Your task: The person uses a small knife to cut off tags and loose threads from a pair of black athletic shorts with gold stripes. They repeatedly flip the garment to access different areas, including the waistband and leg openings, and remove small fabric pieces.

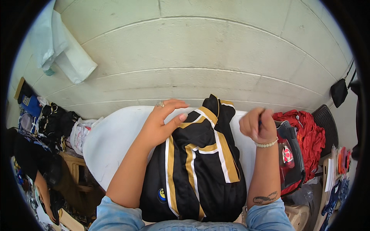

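A black garment (212, 165) with gold and white stripes lies bunched across the white table, reaching back toward my body. A round yellow and blue badge (162, 195) shows on its lower left. My left hand (163, 117) rests at the garment's upper left edge, fingers stretched out and thumb apart, gripping nothing. Raised to the right of the cloth, my right hand (259, 125) has its fingers curled closed. A small dark bit shows between those fingers, too little to name.
The white table (110, 144) meets a pale block wall (200, 50). At right stand a clear-sided bag (287, 154) and red cloth (308, 134). Piled clothes (54, 123) and another person's arm (44, 192) are at left. White plastic sheeting (71, 57) hangs upper left.
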Demonstrator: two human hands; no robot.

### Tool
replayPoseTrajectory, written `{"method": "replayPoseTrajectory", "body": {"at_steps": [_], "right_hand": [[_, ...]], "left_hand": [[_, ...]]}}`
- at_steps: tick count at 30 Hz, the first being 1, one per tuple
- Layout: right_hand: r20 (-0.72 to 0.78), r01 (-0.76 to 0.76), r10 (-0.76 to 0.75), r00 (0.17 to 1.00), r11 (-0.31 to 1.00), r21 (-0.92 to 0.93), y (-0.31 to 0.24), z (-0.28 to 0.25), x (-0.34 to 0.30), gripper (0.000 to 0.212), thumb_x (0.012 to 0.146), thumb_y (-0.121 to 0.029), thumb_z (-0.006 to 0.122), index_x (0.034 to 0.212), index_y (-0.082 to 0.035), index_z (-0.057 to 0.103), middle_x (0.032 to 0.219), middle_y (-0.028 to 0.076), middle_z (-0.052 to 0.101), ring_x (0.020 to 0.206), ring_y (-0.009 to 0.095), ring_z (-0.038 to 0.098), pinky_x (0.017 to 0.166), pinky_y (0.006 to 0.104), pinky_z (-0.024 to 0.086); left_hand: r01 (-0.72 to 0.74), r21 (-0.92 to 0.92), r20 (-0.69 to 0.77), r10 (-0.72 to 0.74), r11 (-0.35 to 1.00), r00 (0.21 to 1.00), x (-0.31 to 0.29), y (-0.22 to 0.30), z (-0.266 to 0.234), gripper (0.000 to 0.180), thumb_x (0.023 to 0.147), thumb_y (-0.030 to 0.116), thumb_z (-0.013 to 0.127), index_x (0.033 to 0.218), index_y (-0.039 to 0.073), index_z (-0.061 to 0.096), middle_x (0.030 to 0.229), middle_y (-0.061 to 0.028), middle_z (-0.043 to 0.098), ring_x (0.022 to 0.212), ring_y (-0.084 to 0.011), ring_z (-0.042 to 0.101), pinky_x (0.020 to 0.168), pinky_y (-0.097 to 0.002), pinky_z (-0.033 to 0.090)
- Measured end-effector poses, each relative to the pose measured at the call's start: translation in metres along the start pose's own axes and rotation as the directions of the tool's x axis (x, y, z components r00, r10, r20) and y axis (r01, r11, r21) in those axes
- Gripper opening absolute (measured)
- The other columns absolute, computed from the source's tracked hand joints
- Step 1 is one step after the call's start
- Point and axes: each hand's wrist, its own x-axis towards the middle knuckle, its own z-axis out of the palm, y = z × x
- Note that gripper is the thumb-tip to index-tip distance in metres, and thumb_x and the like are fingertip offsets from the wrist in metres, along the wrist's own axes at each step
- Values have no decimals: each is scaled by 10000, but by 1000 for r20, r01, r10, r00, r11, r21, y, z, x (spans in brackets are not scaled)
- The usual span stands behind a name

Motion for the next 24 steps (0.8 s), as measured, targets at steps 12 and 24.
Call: {"method": "replayPoseTrajectory", "body": {"at_steps": [12, 24], "right_hand": [[-387, -559, 408, 827, 519, -646, 14, 29, 8, 266, 939, -279, 781, 958, -22, 718, 819, -5, 653, 711, 62, 562, 612, 242, 491], [-571, -301, -8, 821, 843, -445, 17, 34, 15, 135, 971, -125, 716, 1061, -86, 623, 802, -73, 560, 614, 8, 448, 498, 179, 361]], "left_hand": [[-98, 36, 151, 91, 995, 984, -2, 10, 2, 121, 780, 42, 831, 851, 48, 733, 1258, -84, 706, 1299, -325, 565, 1052, -418, 463], [270, -585, 515, 93, 764, 852, -17, 24, -33, 101, 880, 40, 766, 810, -12, 716, 988, -129, 764, 776, -183, 735, 733, -302, 564]]}}
